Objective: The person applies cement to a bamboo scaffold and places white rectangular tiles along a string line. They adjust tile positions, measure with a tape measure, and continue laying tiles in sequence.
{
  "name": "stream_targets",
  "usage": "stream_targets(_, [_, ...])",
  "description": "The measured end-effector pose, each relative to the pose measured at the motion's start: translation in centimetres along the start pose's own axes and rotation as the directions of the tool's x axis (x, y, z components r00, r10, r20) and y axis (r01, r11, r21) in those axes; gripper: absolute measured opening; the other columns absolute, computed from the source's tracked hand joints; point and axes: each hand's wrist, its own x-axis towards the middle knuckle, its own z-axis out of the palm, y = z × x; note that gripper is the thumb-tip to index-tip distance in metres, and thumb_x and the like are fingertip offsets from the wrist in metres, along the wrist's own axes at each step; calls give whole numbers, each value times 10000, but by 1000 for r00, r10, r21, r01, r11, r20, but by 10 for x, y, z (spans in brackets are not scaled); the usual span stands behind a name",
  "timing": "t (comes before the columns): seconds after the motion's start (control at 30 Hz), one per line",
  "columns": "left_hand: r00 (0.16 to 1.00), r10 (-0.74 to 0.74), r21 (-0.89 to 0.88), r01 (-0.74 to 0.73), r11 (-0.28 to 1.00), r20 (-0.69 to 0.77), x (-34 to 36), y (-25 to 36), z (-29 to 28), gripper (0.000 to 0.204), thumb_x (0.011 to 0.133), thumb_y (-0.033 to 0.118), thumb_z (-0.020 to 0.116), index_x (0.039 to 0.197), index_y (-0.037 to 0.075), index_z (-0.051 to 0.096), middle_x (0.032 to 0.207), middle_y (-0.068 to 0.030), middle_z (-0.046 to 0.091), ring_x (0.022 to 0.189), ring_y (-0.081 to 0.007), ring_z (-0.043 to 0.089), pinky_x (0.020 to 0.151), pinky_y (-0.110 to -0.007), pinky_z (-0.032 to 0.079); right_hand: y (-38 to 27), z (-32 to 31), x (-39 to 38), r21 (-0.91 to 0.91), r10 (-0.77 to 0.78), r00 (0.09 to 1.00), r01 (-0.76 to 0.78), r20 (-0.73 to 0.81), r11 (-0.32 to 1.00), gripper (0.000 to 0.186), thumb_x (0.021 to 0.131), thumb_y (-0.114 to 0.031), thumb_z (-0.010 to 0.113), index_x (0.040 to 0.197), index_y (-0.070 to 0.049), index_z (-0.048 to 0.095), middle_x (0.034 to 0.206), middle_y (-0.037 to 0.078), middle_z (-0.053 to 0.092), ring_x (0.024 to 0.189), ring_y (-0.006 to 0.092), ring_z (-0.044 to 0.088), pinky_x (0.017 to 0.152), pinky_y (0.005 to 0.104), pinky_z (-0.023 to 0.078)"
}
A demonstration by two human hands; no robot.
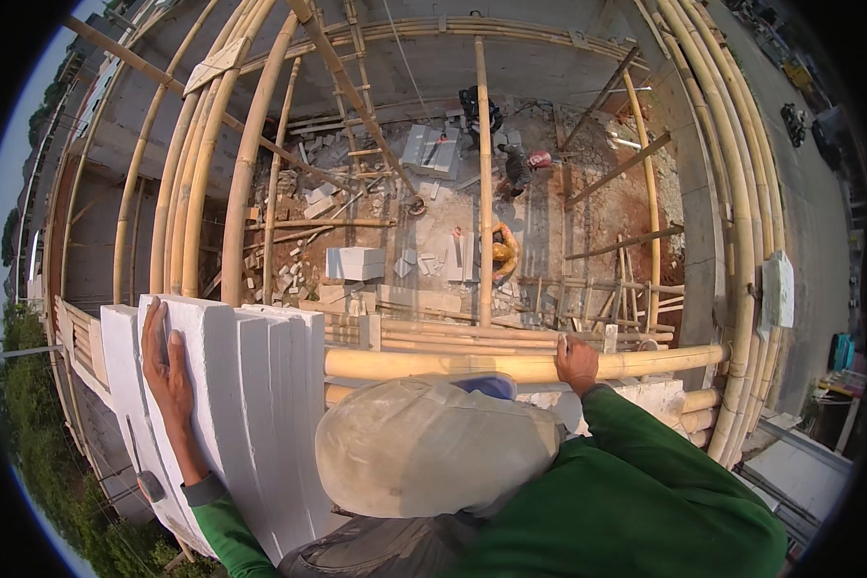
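Observation:
My left hand [169, 385] lies with fingers stretched flat along the face of a white block [202, 332]. That block stands upright in a row of several white blocks [284, 385] at the left. A dark rounded item [150, 486] with a thin dark strip above it rests against the outermost block. To the right, my right hand [577, 362] is closed over a thick horizontal bamboo pole [433, 365], its fingertips partly hidden. Both arms wear green sleeves. Between them a beige cap [433, 448] covers part of the bamboo and of the pale wall top.
Upright bamboo poles [260, 173] frame both sides. Far below lies a rubble-strewn floor with stacked white blocks [354, 263]. A person in orange [503, 252] and a person in dark clothes [516, 171] are down there. A road [814, 222] runs outside at right, greenery [39, 462] at left.

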Motion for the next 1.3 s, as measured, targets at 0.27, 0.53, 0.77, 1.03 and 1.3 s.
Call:
stream_targets(0.27, [1000,-17,60,16,998,4,-1,-12,0,495,1102,357,536,1523,99,578,1589,-173,518,1522,-330,419,1266,-503,306,-5,-4,2,-50,107,990,-102,93,994,404,1044,-406,526,918,-70,711,904,244,736,844,469,708,772,558,552])
stream_targets(0.53, [1000,-23,103,25,994,-15,-2,-18,1,508,1105,384,521,1530,110,576,1571,-175,537,1501,-336,446,1256,-514,329,-2,1,3,-68,109,990,-103,85,992,415,1042,-424,527,897,-76,699,910,241,735,855,477,702,778,566,545])
stream_targets(0.77, [1000,-27,62,26,998,5,-1,-18,1,500,1101,368,535,1524,106,581,1569,-177,539,1514,-325,430,1269,-501,303,2,3,2,-35,71,996,-69,59,997,387,1033,-403,543,910,-77,709,860,257,724,827,484,703,757,575,553])
stream_targets(1.03, [1000,-2,59,2,998,-5,0,-23,-1,480,1095,343,557,1519,118,588,1582,-163,529,1518,-323,423,1274,-508,287,-2,0,2,-44,78,993,-74,90,996,412,1046,-401,522,901,-62,705,917,229,734,844,466,701,776,563,542])
stream_targets(1.3, [999,34,99,-32,995,-15,2,-22,0,489,1091,361,555,1509,110,598,1563,-167,549,1501,-327,451,1255,-523,332,1,3,2,-21,64,997,-63,53,998,408,1045,-399,516,877,-71,692,904,218,724,846,462,698,754,561,540])
